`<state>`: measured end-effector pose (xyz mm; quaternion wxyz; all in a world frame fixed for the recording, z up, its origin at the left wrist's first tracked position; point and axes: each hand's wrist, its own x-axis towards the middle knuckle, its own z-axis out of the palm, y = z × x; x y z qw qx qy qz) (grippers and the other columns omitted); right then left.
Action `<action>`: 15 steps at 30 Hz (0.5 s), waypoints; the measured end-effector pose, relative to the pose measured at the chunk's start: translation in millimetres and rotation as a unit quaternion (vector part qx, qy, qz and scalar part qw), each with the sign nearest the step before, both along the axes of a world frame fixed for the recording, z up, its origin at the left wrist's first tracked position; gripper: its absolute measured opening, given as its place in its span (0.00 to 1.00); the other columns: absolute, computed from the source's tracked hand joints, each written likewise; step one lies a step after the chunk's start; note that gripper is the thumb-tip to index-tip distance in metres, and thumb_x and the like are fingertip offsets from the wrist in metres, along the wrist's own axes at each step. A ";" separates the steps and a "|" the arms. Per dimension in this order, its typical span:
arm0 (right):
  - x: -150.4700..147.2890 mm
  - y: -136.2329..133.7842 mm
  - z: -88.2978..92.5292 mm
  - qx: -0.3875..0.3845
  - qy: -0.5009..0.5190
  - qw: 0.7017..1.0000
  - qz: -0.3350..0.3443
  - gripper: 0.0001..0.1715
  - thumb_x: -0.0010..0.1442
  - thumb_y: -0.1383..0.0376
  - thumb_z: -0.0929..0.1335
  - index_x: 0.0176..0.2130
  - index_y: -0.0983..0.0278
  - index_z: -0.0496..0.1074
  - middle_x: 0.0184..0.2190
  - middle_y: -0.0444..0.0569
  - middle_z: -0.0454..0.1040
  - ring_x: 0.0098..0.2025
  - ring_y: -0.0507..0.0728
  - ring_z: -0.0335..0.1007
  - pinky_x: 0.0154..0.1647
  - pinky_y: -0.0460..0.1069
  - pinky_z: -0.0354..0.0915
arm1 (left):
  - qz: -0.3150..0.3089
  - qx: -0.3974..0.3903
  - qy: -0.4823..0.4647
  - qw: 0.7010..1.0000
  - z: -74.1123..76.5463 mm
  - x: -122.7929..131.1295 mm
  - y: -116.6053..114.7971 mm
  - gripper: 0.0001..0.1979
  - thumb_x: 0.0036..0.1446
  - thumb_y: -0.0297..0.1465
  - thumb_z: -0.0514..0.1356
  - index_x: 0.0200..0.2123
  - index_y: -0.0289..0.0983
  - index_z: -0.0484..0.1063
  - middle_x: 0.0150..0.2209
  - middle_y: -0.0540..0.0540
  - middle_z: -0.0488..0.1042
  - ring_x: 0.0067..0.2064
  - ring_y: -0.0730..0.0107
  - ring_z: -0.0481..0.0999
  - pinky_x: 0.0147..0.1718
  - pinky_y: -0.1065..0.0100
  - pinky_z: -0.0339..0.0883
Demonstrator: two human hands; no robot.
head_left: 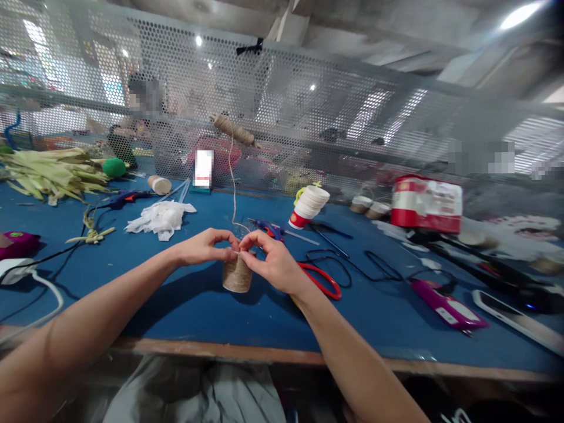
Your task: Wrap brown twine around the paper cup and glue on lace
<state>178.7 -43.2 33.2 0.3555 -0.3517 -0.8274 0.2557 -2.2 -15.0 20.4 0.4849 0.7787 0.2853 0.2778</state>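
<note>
A small cup wrapped in brown twine [237, 276] stands on the blue table [185, 299] just in front of me. My left hand [205, 247] and my right hand [268, 258] meet at its rim, both with fingers pinched together on the top edge. A strand of twine [232, 176] runs up from the cup to a twine spool [233, 130] hung on the mesh screen behind.
Red-handled scissors [324, 282] lie right of my right hand. A stack of paper cups [308, 205], a glue gun [268, 228], black cables, a purple device [445, 305] and a phone [515, 320] lie to the right. White netting [161, 218] and dried husks [48, 173] lie left. A person sits behind the screen.
</note>
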 end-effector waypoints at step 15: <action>4.2 3.9 -1.1 0.006 0.001 1.000 -0.025 0.04 0.51 0.68 0.63 0.32 0.62 0.63 0.30 0.45 0.68 0.34 0.51 0.64 0.36 0.47 0.61 | 0.152 -0.004 -0.105 0.983 -4.5 -1.4 10.8 0.12 0.50 0.38 0.54 0.26 0.33 0.65 0.30 0.47 0.70 0.36 0.71 0.68 0.40 0.68 0.59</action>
